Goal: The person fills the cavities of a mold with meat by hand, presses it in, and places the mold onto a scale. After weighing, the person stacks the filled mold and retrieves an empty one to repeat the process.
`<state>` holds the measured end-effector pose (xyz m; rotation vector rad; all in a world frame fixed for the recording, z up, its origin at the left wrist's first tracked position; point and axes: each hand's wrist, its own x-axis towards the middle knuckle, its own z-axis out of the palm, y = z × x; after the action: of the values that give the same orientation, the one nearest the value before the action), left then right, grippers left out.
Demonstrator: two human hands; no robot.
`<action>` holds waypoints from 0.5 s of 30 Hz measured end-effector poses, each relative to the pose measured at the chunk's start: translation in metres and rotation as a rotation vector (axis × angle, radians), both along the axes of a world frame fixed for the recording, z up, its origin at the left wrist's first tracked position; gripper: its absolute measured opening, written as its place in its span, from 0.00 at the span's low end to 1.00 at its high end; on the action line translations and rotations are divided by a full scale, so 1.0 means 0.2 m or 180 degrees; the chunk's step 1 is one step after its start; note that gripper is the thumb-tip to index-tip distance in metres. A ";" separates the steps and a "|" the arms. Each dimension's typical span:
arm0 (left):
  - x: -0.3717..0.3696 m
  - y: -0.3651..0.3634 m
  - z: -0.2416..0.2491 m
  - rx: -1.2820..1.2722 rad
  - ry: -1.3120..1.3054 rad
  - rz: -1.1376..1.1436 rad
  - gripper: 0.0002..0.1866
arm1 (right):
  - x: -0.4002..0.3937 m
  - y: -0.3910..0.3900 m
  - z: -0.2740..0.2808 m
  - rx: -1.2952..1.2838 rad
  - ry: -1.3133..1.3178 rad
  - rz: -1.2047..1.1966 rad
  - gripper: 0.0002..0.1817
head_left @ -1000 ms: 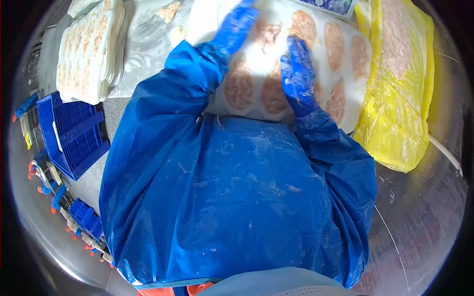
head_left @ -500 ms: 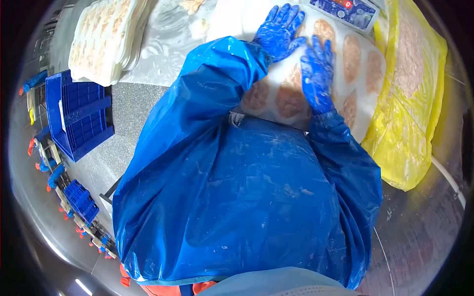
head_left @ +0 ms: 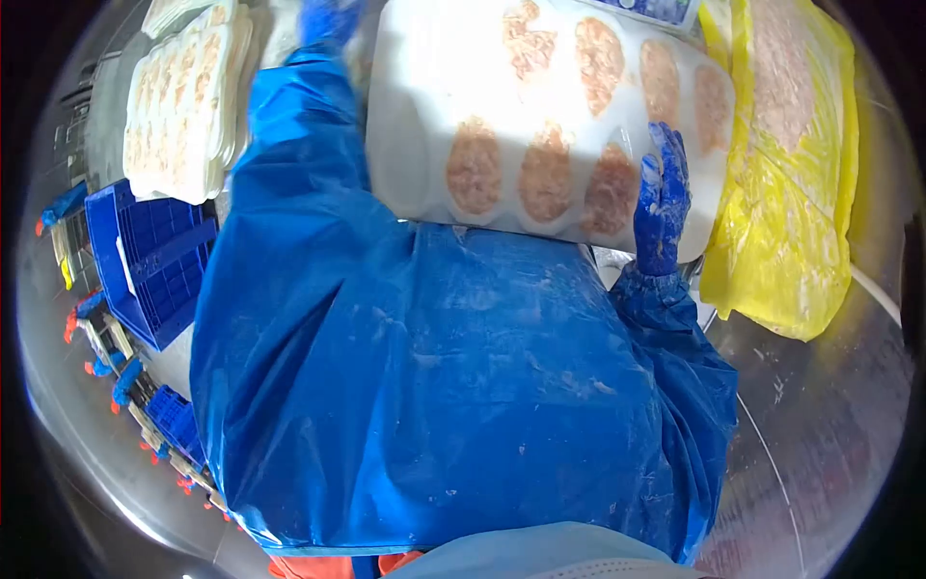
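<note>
A white tray (head_left: 400, 145) with oval hollows lies in front of me, and several hollows hold pale pink minced meat (head_left: 545, 174). My right hand (head_left: 663, 203), in a blue glove smeared with residue, rests on the tray's near right part beside a filled oval. Its fingers are stretched out and close together, with nothing visible in them. Beyond the tray's far left edge, my left hand (head_left: 330, 21) is blurred and partly cut off by the top of the frame. Whether it holds anything cannot be seen.
Stacked white trays with meat (head_left: 178, 116) stand at the left, above a blue crate (head_left: 154, 261). On the right lies a yellow plastic bag (head_left: 796, 251) with minced meat showing. Part of a scale (head_left: 666, 10) shows at the top. Other people are far left.
My left hand has moved left, away from the meat. My right hand has moved down and slightly right on the tray. The white tray's left part is now uncovered.
</note>
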<state>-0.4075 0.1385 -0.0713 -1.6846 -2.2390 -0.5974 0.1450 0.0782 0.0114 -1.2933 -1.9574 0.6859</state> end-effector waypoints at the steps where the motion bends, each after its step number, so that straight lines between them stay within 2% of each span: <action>1: -0.15 -0.06 -0.09 -0.0412 -0.1212 0.0113 0.26 | 0.01 -0.01 -0.02 0.0019 -0.0034 -0.0050 0.19; 2: -0.21 -0.08 -0.14 -0.0832 -0.2409 0.0232 0.28 | 0.01 0.00 -0.01 0.0028 -0.0042 -0.0064 0.19; 3: -0.15 -0.12 -0.12 -0.0829 -0.2406 0.0223 0.28 | 0.00 -0.01 -0.01 -0.0076 0.0058 -0.0016 0.19; 5: 0.01 -0.25 -0.06 -0.0567 -0.0011 -0.0297 0.24 | -0.04 -0.01 -0.01 -0.0187 0.0167 0.0041 0.19; 8: -0.01 -0.22 -0.05 -0.0151 -0.0411 -0.0416 0.19 | -0.14 0.02 0.02 -0.0109 0.0172 0.0220 0.18; 9: -0.02 -0.21 -0.04 -0.0374 -0.0886 -0.0083 0.14 | -0.18 0.03 0.04 -0.0119 0.0210 0.0340 0.19; 10: -0.02 -0.20 0.00 -0.0358 -0.0880 -0.0063 0.14 | -0.23 0.04 0.05 -0.0130 0.0252 0.0466 0.19; 12: -0.04 -0.18 0.09 -0.0292 -0.4152 0.0044 0.14 | -0.33 0.05 0.04 -0.0061 0.0153 0.0583 0.20; 13: 0.13 -0.20 0.27 0.0059 -0.4388 -0.0080 0.13 | -0.38 0.05 0.05 -0.0062 0.0146 0.0726 0.20; 15: 0.23 -0.21 0.27 0.0495 -0.4865 -0.0709 0.16 | -0.44 0.05 0.07 -0.0046 0.0158 0.0963 0.20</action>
<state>-0.3622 0.0956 -0.0169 -1.5001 -2.5250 -2.7130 0.0578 0.0879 0.0254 -0.9864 -2.1321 0.8699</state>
